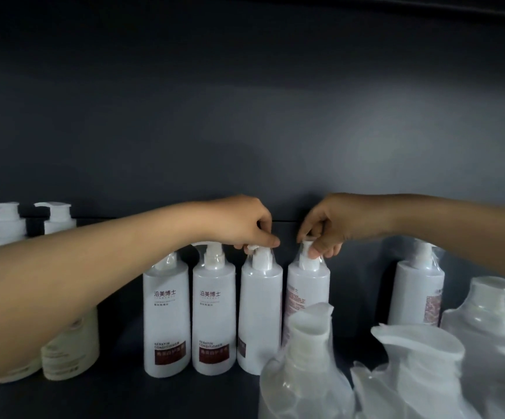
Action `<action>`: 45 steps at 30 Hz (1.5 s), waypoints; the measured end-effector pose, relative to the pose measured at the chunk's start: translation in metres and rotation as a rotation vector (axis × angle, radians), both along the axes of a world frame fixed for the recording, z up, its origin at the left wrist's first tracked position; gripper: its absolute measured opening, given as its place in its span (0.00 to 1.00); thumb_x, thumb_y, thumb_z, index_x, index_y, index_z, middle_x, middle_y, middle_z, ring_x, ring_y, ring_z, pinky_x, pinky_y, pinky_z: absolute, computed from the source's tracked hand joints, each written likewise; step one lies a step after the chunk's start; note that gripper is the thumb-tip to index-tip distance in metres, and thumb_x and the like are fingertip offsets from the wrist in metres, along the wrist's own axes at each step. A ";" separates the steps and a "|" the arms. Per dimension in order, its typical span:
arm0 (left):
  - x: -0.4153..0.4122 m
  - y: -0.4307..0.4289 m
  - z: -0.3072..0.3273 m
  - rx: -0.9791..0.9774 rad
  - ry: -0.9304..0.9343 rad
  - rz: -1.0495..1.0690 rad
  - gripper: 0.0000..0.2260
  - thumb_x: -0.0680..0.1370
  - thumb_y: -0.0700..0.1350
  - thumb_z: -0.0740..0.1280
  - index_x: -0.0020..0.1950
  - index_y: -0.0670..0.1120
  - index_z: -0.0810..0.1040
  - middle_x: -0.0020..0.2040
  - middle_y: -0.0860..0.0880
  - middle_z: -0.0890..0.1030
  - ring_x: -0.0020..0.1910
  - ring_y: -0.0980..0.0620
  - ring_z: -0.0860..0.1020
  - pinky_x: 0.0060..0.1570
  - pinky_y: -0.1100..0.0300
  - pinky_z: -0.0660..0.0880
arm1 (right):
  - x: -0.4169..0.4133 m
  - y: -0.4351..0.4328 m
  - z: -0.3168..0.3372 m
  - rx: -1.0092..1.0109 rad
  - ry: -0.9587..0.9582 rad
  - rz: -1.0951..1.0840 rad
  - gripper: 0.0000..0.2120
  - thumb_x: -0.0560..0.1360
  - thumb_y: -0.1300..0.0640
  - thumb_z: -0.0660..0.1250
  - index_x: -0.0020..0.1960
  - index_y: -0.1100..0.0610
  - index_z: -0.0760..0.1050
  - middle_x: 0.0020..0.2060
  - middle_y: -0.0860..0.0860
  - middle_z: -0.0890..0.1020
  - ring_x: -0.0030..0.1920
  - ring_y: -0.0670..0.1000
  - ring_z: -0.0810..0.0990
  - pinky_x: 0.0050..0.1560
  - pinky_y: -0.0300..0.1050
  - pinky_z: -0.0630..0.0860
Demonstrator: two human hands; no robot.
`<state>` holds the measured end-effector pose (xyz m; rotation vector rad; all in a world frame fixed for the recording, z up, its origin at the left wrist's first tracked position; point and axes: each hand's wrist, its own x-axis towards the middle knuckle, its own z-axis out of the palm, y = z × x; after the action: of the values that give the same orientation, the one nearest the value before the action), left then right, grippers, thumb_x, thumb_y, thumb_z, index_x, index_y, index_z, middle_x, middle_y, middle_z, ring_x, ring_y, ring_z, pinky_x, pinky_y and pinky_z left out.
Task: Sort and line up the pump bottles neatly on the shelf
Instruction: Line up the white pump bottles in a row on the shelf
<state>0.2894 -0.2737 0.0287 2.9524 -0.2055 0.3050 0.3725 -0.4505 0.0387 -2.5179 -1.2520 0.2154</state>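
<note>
Several white pump bottles stand in a row on the dark shelf (124, 394). Two at the left (166, 316) (213, 316) face me with their dark red labels. My left hand (245, 225) pinches the pump head of the third bottle (260, 313), whose label is turned away. My right hand (327, 225) grips the pump head of the fourth bottle (307, 294), which shows its printed back. A fifth white bottle (416, 291) stands apart further right, partly behind my right forearm.
Cream bottles (72, 349) stand at the left behind my left forearm, with two more pump tops (54, 216) at the back left. Plastic-wrapped pump bottles (305, 367) (420, 373) crowd the near right foreground. The dark back wall is close behind the row.
</note>
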 end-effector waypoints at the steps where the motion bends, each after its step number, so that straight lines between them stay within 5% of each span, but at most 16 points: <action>1: 0.001 0.001 -0.001 -0.018 -0.013 0.018 0.13 0.74 0.52 0.66 0.43 0.42 0.80 0.29 0.53 0.78 0.21 0.62 0.71 0.24 0.73 0.66 | -0.001 0.000 0.000 0.001 -0.029 0.001 0.15 0.68 0.58 0.75 0.54 0.59 0.79 0.35 0.54 0.82 0.31 0.45 0.80 0.36 0.37 0.79; 5: 0.003 -0.001 -0.004 -0.070 -0.041 0.061 0.13 0.73 0.51 0.67 0.39 0.41 0.80 0.29 0.51 0.80 0.19 0.62 0.71 0.22 0.75 0.66 | -0.006 0.000 -0.002 -0.019 -0.159 -0.018 0.13 0.68 0.49 0.74 0.46 0.56 0.79 0.31 0.48 0.79 0.24 0.43 0.75 0.33 0.38 0.76; 8: 0.003 -0.002 -0.001 -0.076 -0.006 0.049 0.13 0.73 0.51 0.67 0.39 0.42 0.79 0.29 0.51 0.80 0.21 0.61 0.74 0.30 0.69 0.71 | -0.009 -0.002 -0.003 -0.035 -0.207 -0.033 0.14 0.69 0.44 0.72 0.41 0.55 0.79 0.24 0.42 0.75 0.27 0.47 0.74 0.33 0.40 0.74; 11: -0.003 0.004 0.010 0.003 0.111 -0.044 0.12 0.75 0.52 0.68 0.49 0.44 0.81 0.37 0.50 0.82 0.31 0.59 0.77 0.38 0.64 0.73 | -0.010 -0.005 0.001 -0.039 -0.173 0.012 0.11 0.71 0.46 0.70 0.45 0.54 0.80 0.34 0.43 0.77 0.33 0.41 0.75 0.36 0.40 0.77; 13: -0.008 0.011 0.017 -0.027 0.204 -0.112 0.12 0.74 0.49 0.70 0.56 0.48 0.79 0.48 0.50 0.83 0.39 0.59 0.79 0.46 0.62 0.76 | -0.008 -0.009 0.003 -0.036 -0.134 0.045 0.12 0.71 0.51 0.71 0.53 0.54 0.80 0.42 0.41 0.77 0.38 0.37 0.77 0.47 0.43 0.79; 15: -0.010 0.018 0.019 -0.121 0.284 -0.158 0.17 0.72 0.43 0.72 0.60 0.51 0.78 0.51 0.55 0.82 0.44 0.63 0.80 0.51 0.67 0.76 | -0.004 -0.012 0.001 -0.018 -0.089 0.043 0.14 0.71 0.56 0.72 0.57 0.52 0.79 0.46 0.38 0.77 0.41 0.38 0.77 0.51 0.44 0.78; 18: -0.007 0.022 0.018 -0.177 0.336 -0.185 0.20 0.70 0.38 0.74 0.59 0.52 0.79 0.43 0.62 0.83 0.46 0.63 0.80 0.47 0.75 0.74 | 0.000 -0.013 -0.003 0.026 0.018 0.051 0.13 0.71 0.59 0.72 0.53 0.47 0.78 0.45 0.38 0.81 0.39 0.36 0.80 0.39 0.35 0.76; 22: -0.003 0.021 0.015 -0.197 0.276 -0.213 0.16 0.68 0.40 0.75 0.52 0.56 0.80 0.38 0.67 0.82 0.42 0.67 0.80 0.52 0.73 0.74 | 0.000 -0.011 -0.002 0.019 -0.046 0.023 0.08 0.70 0.57 0.73 0.48 0.49 0.79 0.45 0.48 0.84 0.38 0.43 0.79 0.38 0.36 0.76; 27: -0.001 0.009 0.005 -0.157 0.118 -0.215 0.14 0.68 0.45 0.76 0.52 0.47 0.81 0.37 0.58 0.81 0.36 0.61 0.79 0.41 0.71 0.74 | -0.004 -0.013 -0.005 0.022 -0.110 -0.036 0.09 0.69 0.51 0.74 0.42 0.55 0.79 0.30 0.46 0.80 0.27 0.40 0.76 0.36 0.39 0.75; 30: -0.001 0.003 0.002 -0.048 0.027 -0.162 0.13 0.67 0.52 0.75 0.46 0.46 0.80 0.38 0.49 0.84 0.38 0.49 0.81 0.39 0.62 0.76 | -0.003 -0.013 -0.007 0.027 -0.116 -0.061 0.13 0.70 0.49 0.72 0.45 0.59 0.79 0.35 0.50 0.83 0.32 0.43 0.79 0.36 0.38 0.77; 34: 0.001 0.000 0.000 0.116 -0.047 -0.050 0.16 0.67 0.60 0.72 0.42 0.49 0.78 0.39 0.46 0.84 0.41 0.49 0.81 0.39 0.58 0.74 | -0.002 -0.011 -0.009 0.072 0.051 -0.038 0.10 0.73 0.56 0.71 0.53 0.54 0.76 0.43 0.48 0.83 0.38 0.44 0.82 0.41 0.38 0.81; 41: -0.003 0.002 0.003 0.021 0.048 -0.100 0.11 0.70 0.48 0.74 0.49 0.45 0.80 0.44 0.48 0.84 0.37 0.52 0.81 0.44 0.60 0.77 | -0.005 -0.007 -0.010 0.123 0.109 -0.040 0.05 0.72 0.64 0.70 0.46 0.56 0.77 0.38 0.50 0.82 0.31 0.43 0.82 0.40 0.38 0.82; 45: -0.001 0.002 0.002 0.040 0.006 -0.079 0.11 0.69 0.47 0.74 0.49 0.46 0.80 0.45 0.49 0.84 0.43 0.51 0.82 0.47 0.57 0.76 | -0.010 -0.002 -0.013 0.129 0.054 -0.050 0.06 0.73 0.64 0.70 0.50 0.59 0.77 0.40 0.50 0.81 0.39 0.51 0.82 0.47 0.45 0.82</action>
<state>0.2887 -0.2718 0.0303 2.9745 -0.3307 0.2841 0.3623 -0.4529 0.0262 -2.4141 -1.1427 0.1829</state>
